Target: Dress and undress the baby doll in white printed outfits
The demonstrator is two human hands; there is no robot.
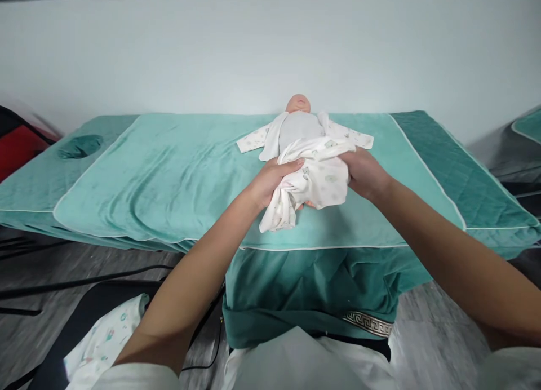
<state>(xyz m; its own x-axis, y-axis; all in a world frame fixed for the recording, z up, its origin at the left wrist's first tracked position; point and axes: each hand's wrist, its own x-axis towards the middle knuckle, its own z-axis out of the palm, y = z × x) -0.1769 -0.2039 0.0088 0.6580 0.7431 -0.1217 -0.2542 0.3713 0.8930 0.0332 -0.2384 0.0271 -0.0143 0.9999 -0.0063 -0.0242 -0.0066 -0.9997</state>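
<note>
A baby doll [298, 103] lies on its back on a teal mat [169, 170], head toward the wall, in a grey bodysuit with a white printed garment [321, 176] open under it. My left hand [273, 178] grips the bunched lower part of that garment from the left. My right hand [363, 173] holds the same bunched cloth from the right. The doll's legs are hidden inside the cloth.
The mat covers a teal massage bed [477, 181] against a pale wall. A face hole [80, 146] shows at the bed's left end. Another printed cloth [105, 339] lies on a dark seat at lower left. Black cables [84, 280] cross the grey floor.
</note>
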